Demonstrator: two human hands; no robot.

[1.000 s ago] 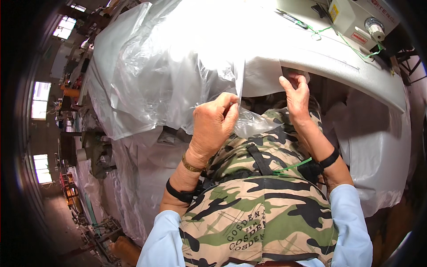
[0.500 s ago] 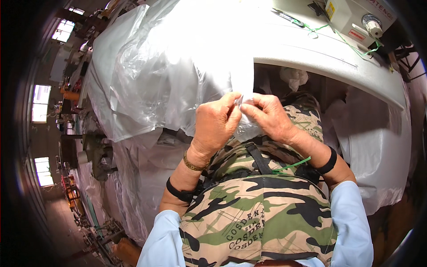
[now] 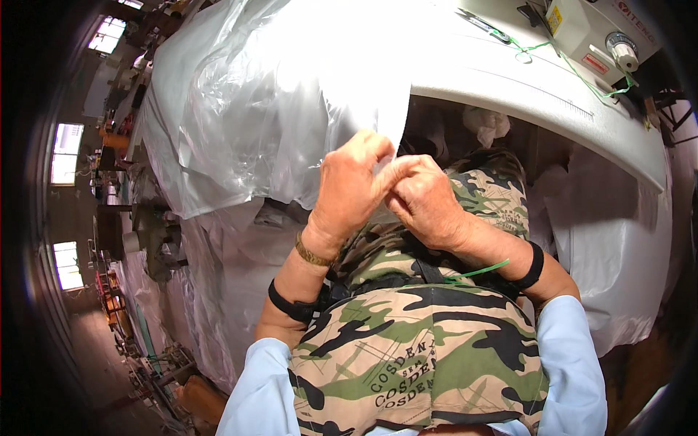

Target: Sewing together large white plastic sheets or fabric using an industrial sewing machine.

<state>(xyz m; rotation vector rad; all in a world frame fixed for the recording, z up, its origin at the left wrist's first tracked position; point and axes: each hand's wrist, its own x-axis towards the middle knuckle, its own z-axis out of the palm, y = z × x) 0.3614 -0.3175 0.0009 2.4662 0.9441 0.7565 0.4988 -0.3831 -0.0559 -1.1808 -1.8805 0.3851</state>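
Workshop bkgd, white table (image 3: 523,80) w/ sewing machine (image 3: 592,33). Left hand (image 3: 352,189) and right hand (image 3: 422,200) both pinch clear plastic sheet (image 3: 291,94) at lower edge. Likely light, limp, slippery; grip hem.

Both hands meet at the hanging edge of a clear plastic sheet (image 3: 276,109); the left hand (image 3: 349,192) pinches it from the left, the right hand (image 3: 425,203) touches it fingertip to fingertip; behind them a white table (image 3: 523,83) carries a sewing machine (image 3: 592,29) and green thread (image 3: 574,69); camouflage fabric (image 3: 414,363) covers the lap.
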